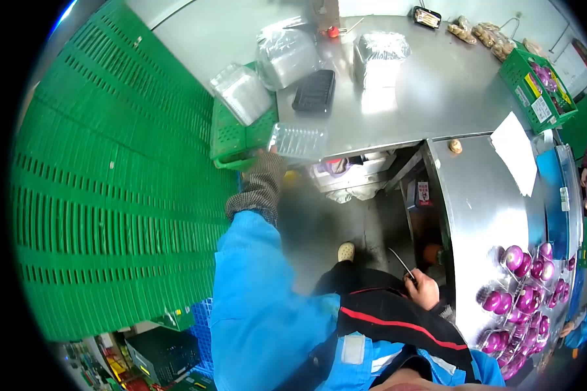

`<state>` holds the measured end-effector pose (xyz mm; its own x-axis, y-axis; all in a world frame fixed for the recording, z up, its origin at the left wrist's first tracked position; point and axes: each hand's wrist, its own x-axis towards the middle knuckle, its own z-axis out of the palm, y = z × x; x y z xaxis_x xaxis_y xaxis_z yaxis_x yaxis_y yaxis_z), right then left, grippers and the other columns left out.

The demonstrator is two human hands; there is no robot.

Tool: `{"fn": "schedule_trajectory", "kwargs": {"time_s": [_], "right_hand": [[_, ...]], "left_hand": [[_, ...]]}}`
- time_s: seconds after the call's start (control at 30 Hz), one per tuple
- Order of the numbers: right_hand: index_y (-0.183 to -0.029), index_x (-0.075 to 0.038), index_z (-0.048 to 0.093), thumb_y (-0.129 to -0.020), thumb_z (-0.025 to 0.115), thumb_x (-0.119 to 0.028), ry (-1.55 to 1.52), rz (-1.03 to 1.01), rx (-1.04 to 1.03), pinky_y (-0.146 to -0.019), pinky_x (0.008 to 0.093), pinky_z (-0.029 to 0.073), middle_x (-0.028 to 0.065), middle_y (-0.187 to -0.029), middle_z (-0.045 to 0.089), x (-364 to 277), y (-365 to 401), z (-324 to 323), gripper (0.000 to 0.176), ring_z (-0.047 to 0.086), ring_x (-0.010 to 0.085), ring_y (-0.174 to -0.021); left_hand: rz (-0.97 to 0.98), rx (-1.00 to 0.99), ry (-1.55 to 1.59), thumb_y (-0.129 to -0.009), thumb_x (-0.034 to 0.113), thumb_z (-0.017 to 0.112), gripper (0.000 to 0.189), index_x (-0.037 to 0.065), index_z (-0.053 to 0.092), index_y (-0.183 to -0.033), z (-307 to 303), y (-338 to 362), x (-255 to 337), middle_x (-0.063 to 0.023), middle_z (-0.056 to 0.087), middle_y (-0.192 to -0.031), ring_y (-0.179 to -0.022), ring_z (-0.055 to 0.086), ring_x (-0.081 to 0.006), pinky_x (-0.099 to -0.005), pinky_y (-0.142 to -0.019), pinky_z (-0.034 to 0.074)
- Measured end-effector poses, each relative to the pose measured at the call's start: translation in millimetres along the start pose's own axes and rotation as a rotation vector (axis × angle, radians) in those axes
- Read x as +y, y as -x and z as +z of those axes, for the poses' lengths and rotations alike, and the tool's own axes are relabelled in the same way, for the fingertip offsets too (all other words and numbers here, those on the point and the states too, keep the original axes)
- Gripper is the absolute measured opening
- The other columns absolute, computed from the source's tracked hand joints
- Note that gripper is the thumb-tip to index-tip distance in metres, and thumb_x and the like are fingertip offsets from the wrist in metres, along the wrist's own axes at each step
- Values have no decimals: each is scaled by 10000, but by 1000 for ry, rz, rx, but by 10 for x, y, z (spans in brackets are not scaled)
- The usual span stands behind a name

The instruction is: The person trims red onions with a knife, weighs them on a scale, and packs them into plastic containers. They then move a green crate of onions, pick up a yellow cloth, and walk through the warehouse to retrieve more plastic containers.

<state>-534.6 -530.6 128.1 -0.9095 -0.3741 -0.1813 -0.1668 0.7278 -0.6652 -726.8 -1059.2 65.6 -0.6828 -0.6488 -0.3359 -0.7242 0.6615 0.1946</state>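
My left hand [270, 154], in a blue sleeve with a dark knitted cuff, grips the near left corner of a clear plastic tray [299, 139]. That tray lies at the front edge of the steel table, beside a green crate. Its fingers are partly hidden. Low by the counter side, my right hand [424, 290] is closed around the handle of a thin-bladed knife [401, 261], the blade pointing up and away. A black tray [314, 91] sits on the table just beyond the clear one.
Stacked green crates [111, 182] rise at left. Wrapped clear trays [242, 94] lean in a green crate [244, 133]. Another wrapped stack [379, 58] stands on the steel table [443, 85]. Packed purple onions [528, 296] cover the right counter, near white paper [515, 153].
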Motion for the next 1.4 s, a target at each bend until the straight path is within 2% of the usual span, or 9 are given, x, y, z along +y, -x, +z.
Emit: {"fn": "schedule_trajectory", "kwargs": {"time_s": [0.03,0.13,0.27,0.37,0.47,0.67,0.77,0.97,1.4], "right_hand": [[-900,-77,606,-859,607,-218,10,18,-10,-644,469,492,186,-784,631,-37,-56,11,147,623,383,-732],[-905,-76,604,-864,598,-229,5,21,-48,-665,469,490,187,-792,632,-126,-183,25,158,624,382,-760],[-911,-77,594,-872,591,-244,45,-21,-55,-669,464,488,178,-812,634,-225,-294,43,171,620,382,-763],[-916,-78,590,-876,589,-256,17,-113,-67,-662,460,488,173,-804,631,-229,-255,33,183,618,379,-756],[-885,-76,574,-883,586,-267,12,-206,-75,-648,462,486,169,-793,625,-167,-157,73,191,616,378,-747],[-895,-81,593,-885,598,-242,-5,-385,-156,-639,438,493,164,-796,633,133,355,208,161,626,366,-740],[-883,-63,604,-881,608,-219,-44,-435,-225,-646,430,489,169,-813,639,312,716,290,156,629,365,-758],[-863,-70,595,-859,626,-179,-57,-550,-316,-631,420,497,154,-791,647,461,1334,450,113,637,354,-739],[-872,-89,576,-862,618,-261,121,-775,-375,-605,461,500,156,-783,653,-212,1947,1140,178,636,372,-716]], "left_hand": [[123,-68,-163,-998,367,332,543,46,332,-1435,0,-48,-45,-209,357,-1476,-1338,407,-335,-423,-1086,352],[64,61,231,-983,354,450,458,27,498,-1300,-41,92,-21,-200,603,-1202,-1122,585,-305,-395,-954,462],[-94,147,1012,-952,351,511,400,2,562,-1140,390,-217,-403,-77,637,-788,-672,588,-187,-350,-607,488],[-162,18,1022,-956,411,509,434,6,578,-1097,500,155,-939,-123,667,-877,-751,638,-241,-385,-677,517],[-225,-31,1416,-947,397,531,395,23,580,-1062,1156,591,-1752,-112,668,-851,-682,619,-215,-370,-604,505],[-708,-133,1921,-953,431,532,380,61,592,-1014,2004,2363,-3109,-50,621,-757,-638,598,-174,-322,-549,503],[-692,-118,2152,-961,461,512,392,76,576,-921,2239,3330,-3565,-17,587,-709,-568,551,-152,-300,-502,472],[-675,296,2199,-973,368,519,269,161,476,-806,1697,4906,-3444,54,385,-575,-462,376,-84,-227,-387,296],[-633,524,2408,-944,304,567,324,169,425,-685,1191,6167,-4788,67,344,-527,-442,359,-91,-271,-398,276]]}}
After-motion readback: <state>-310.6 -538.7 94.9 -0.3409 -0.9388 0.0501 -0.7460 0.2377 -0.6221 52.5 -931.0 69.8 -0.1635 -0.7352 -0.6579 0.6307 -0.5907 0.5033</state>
